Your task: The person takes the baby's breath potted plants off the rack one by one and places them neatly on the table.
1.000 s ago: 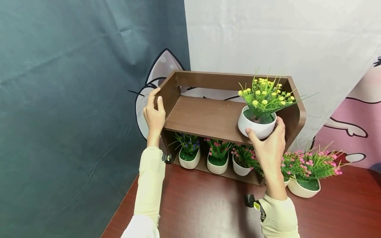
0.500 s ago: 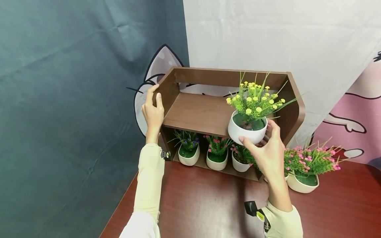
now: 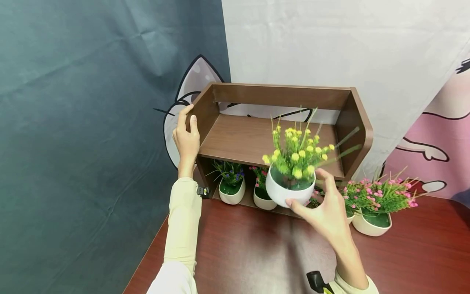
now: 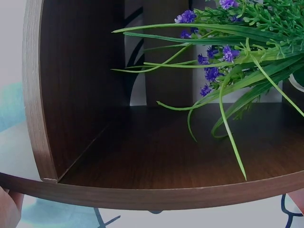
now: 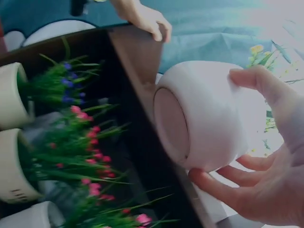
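My right hand (image 3: 327, 208) grips a white potted plant (image 3: 280, 193) with yellow flowers, thumb on the near side and fingers round the far right. The pot is held in front of the brown two-tier shelf (image 3: 235, 134), overlapping its lower tier in the head view. Its round base and smooth wall show in the right wrist view, where the fingers (image 5: 228, 190) curl under one side. My left hand (image 3: 186, 139) holds the shelf's left side panel (image 3: 205, 114) at its front edge, thumb on the inner face. The upper tier's board is bare.
On the lower tier stand several potted plants, among them a purple-flowered one (image 3: 232, 196) and a pink-flowered one (image 3: 265, 201). Pink-flowered pots (image 3: 371, 226) sit on the reddish table (image 3: 242, 253) right of the shelf. Behind hang a teal curtain (image 3: 92, 102) and a white backdrop (image 3: 312, 41).
My right hand has lifted the yellow-flowered plant from the right end of the upper tier and brought it left and toward me. The left hand keeps its place on the side panel.
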A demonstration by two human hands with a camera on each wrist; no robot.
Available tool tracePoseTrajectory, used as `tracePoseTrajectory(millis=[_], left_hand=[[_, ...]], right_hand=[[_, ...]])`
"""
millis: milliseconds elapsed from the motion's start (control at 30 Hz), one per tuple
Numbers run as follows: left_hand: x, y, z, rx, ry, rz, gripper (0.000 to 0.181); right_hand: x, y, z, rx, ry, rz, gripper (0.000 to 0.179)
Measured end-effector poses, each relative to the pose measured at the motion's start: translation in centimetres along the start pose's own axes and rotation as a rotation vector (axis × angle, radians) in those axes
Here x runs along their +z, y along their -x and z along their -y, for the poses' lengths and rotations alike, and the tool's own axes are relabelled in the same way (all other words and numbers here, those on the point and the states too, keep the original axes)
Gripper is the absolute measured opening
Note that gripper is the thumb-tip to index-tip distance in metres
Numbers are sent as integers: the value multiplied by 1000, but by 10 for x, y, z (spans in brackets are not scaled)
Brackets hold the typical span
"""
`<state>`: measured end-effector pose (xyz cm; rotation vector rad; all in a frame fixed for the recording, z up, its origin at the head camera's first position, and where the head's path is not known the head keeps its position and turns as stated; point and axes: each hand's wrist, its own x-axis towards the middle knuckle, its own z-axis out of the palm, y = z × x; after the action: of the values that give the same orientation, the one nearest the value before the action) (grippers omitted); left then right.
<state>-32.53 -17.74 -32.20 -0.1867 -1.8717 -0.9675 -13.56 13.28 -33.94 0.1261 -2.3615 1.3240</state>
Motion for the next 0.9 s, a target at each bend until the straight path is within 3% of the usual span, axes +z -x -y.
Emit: tracePoseTrajectory(millis=[133,367,500,600,900], left_hand=[[0,0,-1,-14,-3,3,27],[1,-1,-2,0,8,4,27],[1,1,-1,9,10,10,27],[1,1,-1,15,8,11,28],[1,1,-1,-14,11,-3,27]], right_hand=[[3,20,-10,20,-11,41,82],[1,60,-45,-1,6,-12,88],[-8,84,-70,126,101,-31,90],[-17,98,-88,213,169,-84,91],[-47,122,-137,283,221,-290,91]])
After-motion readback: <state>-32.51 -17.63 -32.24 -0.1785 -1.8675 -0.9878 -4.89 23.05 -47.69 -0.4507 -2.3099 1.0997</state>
